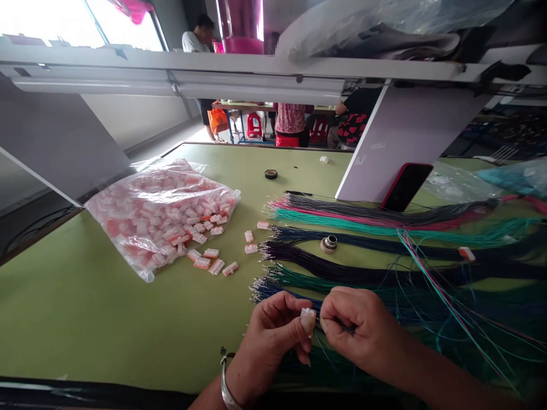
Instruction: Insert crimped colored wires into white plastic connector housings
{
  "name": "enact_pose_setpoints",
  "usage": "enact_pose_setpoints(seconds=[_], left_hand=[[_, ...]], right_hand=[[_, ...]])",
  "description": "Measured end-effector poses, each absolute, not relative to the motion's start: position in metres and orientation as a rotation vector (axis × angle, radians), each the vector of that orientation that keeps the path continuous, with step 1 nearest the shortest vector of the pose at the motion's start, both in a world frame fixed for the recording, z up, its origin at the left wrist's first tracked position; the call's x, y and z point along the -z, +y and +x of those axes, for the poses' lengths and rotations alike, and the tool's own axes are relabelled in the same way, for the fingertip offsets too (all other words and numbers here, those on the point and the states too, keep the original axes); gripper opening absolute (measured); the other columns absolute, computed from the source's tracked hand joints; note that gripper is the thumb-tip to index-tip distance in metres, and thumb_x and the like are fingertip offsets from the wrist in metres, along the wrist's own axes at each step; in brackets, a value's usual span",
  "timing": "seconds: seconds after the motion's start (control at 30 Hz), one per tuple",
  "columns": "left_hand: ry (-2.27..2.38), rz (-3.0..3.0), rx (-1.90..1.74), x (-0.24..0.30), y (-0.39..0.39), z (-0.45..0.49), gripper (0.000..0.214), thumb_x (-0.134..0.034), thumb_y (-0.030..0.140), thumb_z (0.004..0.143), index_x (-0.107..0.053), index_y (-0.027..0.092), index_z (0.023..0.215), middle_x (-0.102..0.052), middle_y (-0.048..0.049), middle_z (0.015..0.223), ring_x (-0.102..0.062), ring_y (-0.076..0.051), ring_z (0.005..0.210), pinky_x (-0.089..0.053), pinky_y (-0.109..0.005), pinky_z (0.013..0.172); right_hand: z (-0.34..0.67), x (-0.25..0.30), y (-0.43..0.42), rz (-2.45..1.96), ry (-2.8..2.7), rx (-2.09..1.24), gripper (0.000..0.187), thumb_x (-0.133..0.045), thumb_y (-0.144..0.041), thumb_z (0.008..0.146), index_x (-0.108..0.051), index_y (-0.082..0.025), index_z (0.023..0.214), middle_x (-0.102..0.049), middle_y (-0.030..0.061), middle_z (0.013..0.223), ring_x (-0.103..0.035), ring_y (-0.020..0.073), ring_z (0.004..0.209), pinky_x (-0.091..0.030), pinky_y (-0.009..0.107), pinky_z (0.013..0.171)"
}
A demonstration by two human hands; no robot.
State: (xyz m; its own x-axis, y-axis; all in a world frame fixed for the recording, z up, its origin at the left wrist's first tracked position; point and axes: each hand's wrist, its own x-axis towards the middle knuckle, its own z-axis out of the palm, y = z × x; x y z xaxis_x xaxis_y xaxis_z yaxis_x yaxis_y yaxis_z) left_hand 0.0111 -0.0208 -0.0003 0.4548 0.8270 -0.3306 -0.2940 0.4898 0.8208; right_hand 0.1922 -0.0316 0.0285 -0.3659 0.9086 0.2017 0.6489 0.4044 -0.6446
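Observation:
My left hand (280, 327) is closed, pinching a small white plastic connector housing (307, 313) between thumb and fingertips. Close against its right side, my right hand (359, 324) is closed in a pinch on a thin dark wire, mostly hidden by the fingers. Under and behind both hands lie bundles of cut wires with metal terminals at their left ends: blue (273, 289), dark green (299, 277), black-purple (307, 259), navy (299, 234), light green (325, 218) and grey (342, 209).
An open plastic bag (166, 193) of white-and-orange connectors spills several loose connectors (216, 266) onto the green table (128, 319). Black tape (270, 174), a small metal ring piece (330, 244) and a phone (405, 186) lie farther back. A shelf (239, 64) spans above; people sit beyond.

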Motion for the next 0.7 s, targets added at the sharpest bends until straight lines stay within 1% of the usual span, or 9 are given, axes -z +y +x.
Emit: enact_pose_setpoints(seconds=[0.2, 0.3, 0.4, 0.53, 0.7], left_hand=[[0.775, 0.728, -0.769, -0.0010, -0.0224, 0.0130, 0.028, -0.078, 0.036, 0.073, -0.064, 0.014, 0.084, -0.060, 0.0003, 0.058, -0.054, -0.010, 0.047, -0.049, -0.022, 0.044], [0.774, 0.691, -0.780, -0.0011, -0.0221, 0.0132, 0.028, -0.078, 0.036, 0.073, -0.064, 0.014, 0.084, -0.061, -0.0002, 0.060, -0.055, -0.010, 0.048, -0.048, -0.022, 0.044], [0.787, 0.662, -0.806, -0.0010, -0.0213, 0.0127, 0.027, -0.078, 0.035, 0.074, -0.064, 0.014, 0.085, -0.061, -0.0003, 0.061, -0.054, -0.009, 0.048, -0.048, -0.021, 0.044], [0.786, 0.655, -0.797, -0.0012, -0.0208, 0.0126, 0.027, -0.078, 0.034, 0.074, -0.065, 0.014, 0.086, -0.062, -0.0007, 0.062, -0.055, -0.010, 0.048, -0.047, -0.021, 0.044], [0.766, 0.651, -0.787, -0.0007, -0.0221, 0.0139, 0.026, -0.078, 0.034, 0.074, -0.063, 0.015, 0.084, -0.061, -0.0003, 0.061, -0.054, -0.010, 0.048, -0.047, -0.021, 0.044]], right_hand=[[0.1884, -0.0284, -0.0303, -1.368, -1.969, -0.804, 0.020, -0.054, -0.015, 0.080, -0.049, -0.019, 0.061, -0.049, -0.0045, 0.057, -0.043, 0.0078, 0.051, -0.032, 0.019, 0.048], [0.1864, -0.0281, -0.0313, -1.375, -1.949, -0.791, 0.021, -0.054, -0.016, 0.083, -0.048, -0.019, 0.063, -0.052, -0.0037, 0.061, -0.045, 0.0085, 0.054, -0.035, 0.020, 0.051], [0.1877, -0.0280, -0.0319, -1.347, -1.972, -0.820, 0.018, -0.051, -0.016, 0.086, -0.048, -0.020, 0.069, -0.053, -0.0030, 0.066, -0.047, 0.0095, 0.057, -0.036, 0.021, 0.053], [0.1890, -0.0257, -0.0334, -1.324, -2.006, -0.774, 0.016, -0.049, -0.015, 0.086, -0.046, -0.021, 0.072, -0.051, -0.0029, 0.067, -0.046, 0.0102, 0.058, -0.036, 0.022, 0.053], [0.1846, -0.0193, -0.0360, -1.314, -2.032, -0.691, 0.021, -0.046, -0.015, 0.089, -0.040, -0.021, 0.069, -0.049, -0.0024, 0.065, -0.045, 0.0104, 0.057, -0.034, 0.024, 0.054]])
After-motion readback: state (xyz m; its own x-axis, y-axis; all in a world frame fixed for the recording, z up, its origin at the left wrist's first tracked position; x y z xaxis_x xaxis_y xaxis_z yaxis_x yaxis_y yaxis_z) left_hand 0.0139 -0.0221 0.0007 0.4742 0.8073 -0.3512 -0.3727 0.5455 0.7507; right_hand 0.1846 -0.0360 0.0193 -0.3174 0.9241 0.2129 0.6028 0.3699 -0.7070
